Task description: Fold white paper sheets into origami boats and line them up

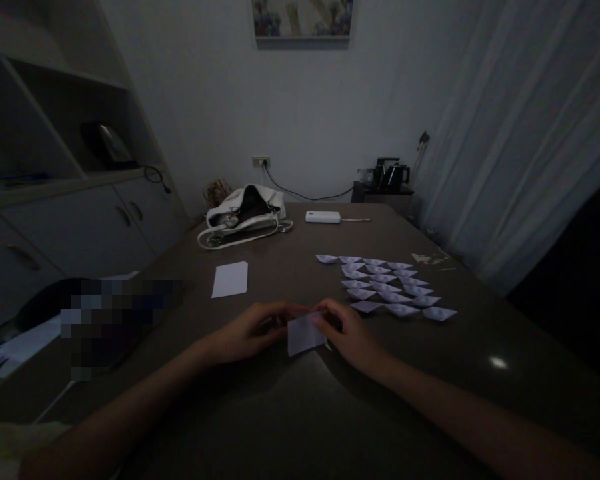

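A small folded sheet of white paper (304,335) is held between my two hands, just above the brown table. My left hand (260,330) grips its left and upper edge with bent fingers. On the other side, my right hand (347,333) pinches the paper's upper right part, thumb on the near face. Several folded paper boats (400,310) stand in rows to the right, beyond my right hand. Beyond my left hand lies a stack of white paper sheets (230,279).
A white handbag (245,213) lies open at the far left of the table (300,413). Near the far edge is a white power bank-like device (323,217) with a short cord. Papers (35,347) and a blurred-out patch are at left; a kettle (395,177) stands behind.
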Tool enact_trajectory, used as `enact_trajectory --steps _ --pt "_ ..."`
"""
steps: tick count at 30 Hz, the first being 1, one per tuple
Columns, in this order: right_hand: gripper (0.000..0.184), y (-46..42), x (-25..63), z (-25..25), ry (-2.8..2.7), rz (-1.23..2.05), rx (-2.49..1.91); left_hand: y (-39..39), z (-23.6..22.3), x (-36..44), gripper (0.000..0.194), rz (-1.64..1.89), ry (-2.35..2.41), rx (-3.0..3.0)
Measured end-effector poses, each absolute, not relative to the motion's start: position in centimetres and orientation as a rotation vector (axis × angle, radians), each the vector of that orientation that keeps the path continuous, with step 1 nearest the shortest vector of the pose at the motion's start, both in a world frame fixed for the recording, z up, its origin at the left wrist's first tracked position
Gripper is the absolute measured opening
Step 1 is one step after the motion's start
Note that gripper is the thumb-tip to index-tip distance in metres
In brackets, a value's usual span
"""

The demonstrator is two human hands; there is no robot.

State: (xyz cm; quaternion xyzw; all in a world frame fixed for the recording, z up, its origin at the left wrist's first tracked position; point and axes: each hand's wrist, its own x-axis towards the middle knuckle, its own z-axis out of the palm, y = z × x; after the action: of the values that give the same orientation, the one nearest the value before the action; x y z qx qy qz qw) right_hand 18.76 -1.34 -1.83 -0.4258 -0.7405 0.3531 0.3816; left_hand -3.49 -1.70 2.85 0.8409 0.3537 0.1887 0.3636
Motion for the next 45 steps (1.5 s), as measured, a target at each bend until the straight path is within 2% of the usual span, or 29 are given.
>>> enact_trajectory --steps 9,19,29,36,45 --pt "0.007 -1.5 18.6 -1.7 -1.911 0.936 -1.049 -1.5 2.9 -3.2 0.020 0.431 0.811 2.197" --pt "0.012 -1.6 18.5 -1.7 -1.889 1.013 -1.005 -1.6 3.0 -3.0 0.021 0.414 0.671 2.207" --pt "0.012 -1.7 18.2 -1.6 -1.767 1.258 -0.930 -1.8 2.2 -2.3 0.018 0.548 0.878 2.066" --pt "0.031 -1.9 18.3 -1.2 -1.831 1.218 -0.893 -1.8 1.7 -2.0 0.018 0.645 0.929 1.989" --pt "0.022 -2.1 18.2 -1.5 -1.832 1.272 -0.897 -1.6 1.6 -2.2 0.018 0.671 0.918 1.994"
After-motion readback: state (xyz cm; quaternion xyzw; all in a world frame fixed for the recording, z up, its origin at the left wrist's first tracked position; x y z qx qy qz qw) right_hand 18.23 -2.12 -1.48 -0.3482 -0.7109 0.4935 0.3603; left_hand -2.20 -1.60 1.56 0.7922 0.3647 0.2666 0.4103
